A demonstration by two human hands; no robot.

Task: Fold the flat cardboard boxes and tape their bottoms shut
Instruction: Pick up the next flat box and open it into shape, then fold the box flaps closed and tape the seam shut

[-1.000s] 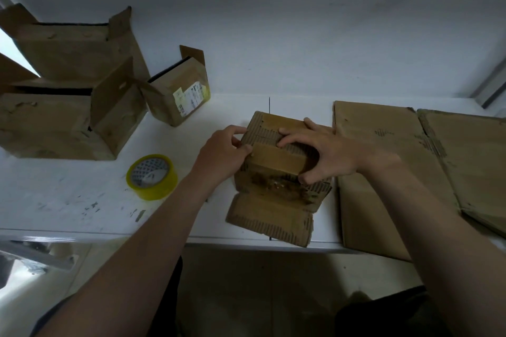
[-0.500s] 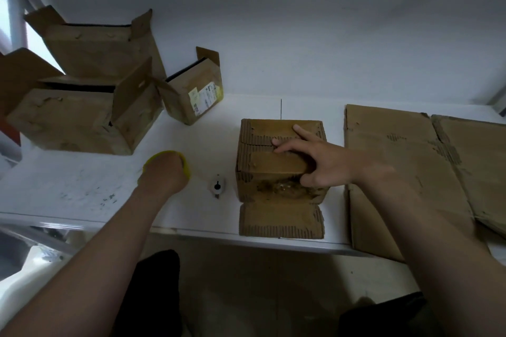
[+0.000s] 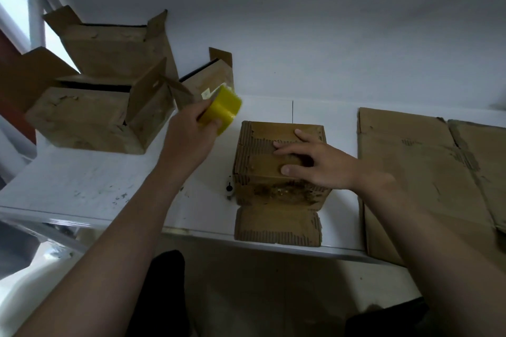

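Cardboard box (image 3: 262, 150) sits at the near edge of the table (image 3: 95, 180), top flaps folded in, its near flap lying outward over the edge. Right grip (image 3: 320, 164) presses on the folded flaps with fingers spread, grasping nothing. Left grip (image 3: 186, 134), above the table left of the box, grasps a yellow tape roll (image 3: 224, 109). Flat cardboard sheets (image 3: 410, 172) lie to the right of the box. Assembled boxes (image 3: 95, 115) stand at far left.

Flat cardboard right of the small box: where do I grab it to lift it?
Probably pinch its near edge, coming from the front: the flat cardboard lies flush on the table, but that edge overhangs the table's front rim, leaving room underneath.
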